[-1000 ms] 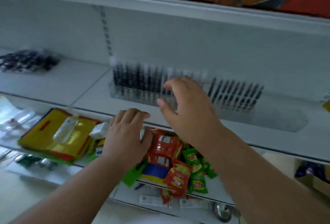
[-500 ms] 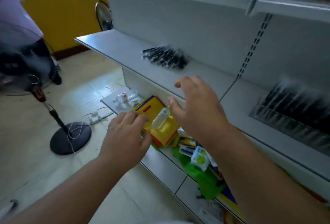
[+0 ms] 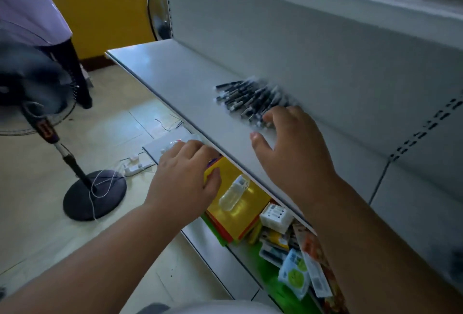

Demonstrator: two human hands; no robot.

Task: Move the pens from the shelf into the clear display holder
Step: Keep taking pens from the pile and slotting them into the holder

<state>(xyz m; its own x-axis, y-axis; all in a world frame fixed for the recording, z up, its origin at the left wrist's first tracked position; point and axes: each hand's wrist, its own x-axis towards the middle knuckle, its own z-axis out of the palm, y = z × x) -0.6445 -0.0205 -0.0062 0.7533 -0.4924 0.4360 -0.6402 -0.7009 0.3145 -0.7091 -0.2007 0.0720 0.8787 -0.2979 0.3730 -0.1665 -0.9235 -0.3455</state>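
Pens (image 3: 250, 99) lying in loose blurred heap, dark barrels with pale tips, near shelf (image 3: 180, 80) back wall. Right hand (image 3: 293, 151) hovering over shelf, fingers spread wide, fingertips touching heap's near end, gripping nothing visible. Left hand (image 3: 185, 178) hanging below shelf front edge, fingers loosely curled, holding nothing.

Bare shelf (image 3: 175, 80) left of the pens (image 3: 250, 99), back panel (image 3: 313, 63) close behind
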